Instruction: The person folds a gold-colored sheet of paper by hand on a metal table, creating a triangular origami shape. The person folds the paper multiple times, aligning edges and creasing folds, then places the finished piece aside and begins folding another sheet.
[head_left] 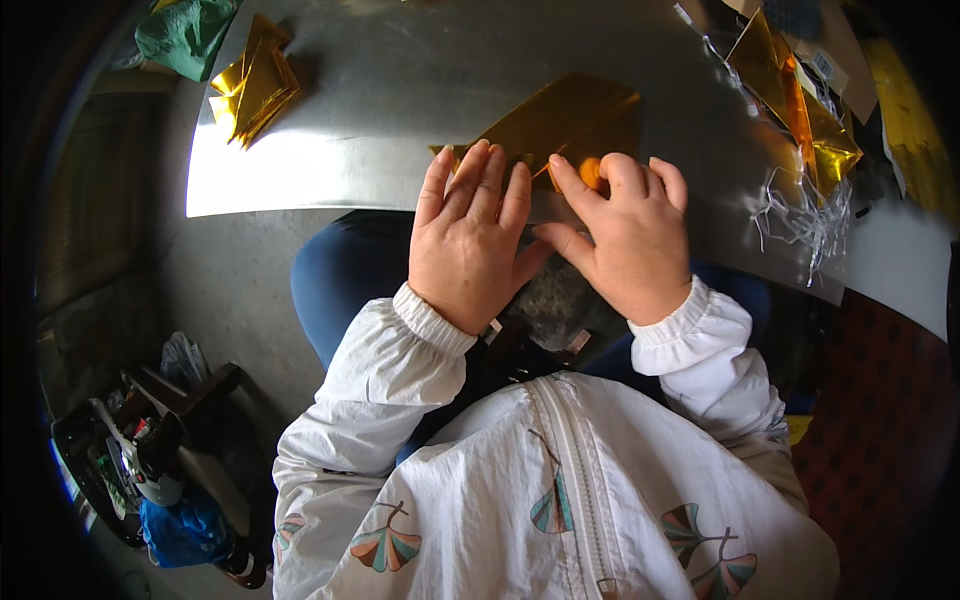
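While both hands are pressing flat at the near edge of the shiny metal table [400, 110], the left hand [468, 245] and right hand [625, 235] are lying with fingers released on a crinkly gold foil sheet [570, 115]. Beyond the fingertips, folded gold foil pieces [252, 85] are resting well apart.

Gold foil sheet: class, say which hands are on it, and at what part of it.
Both: the left hand lies flat on the gold foil sheet at its near edge, and the right hand presses fingertips beside it.
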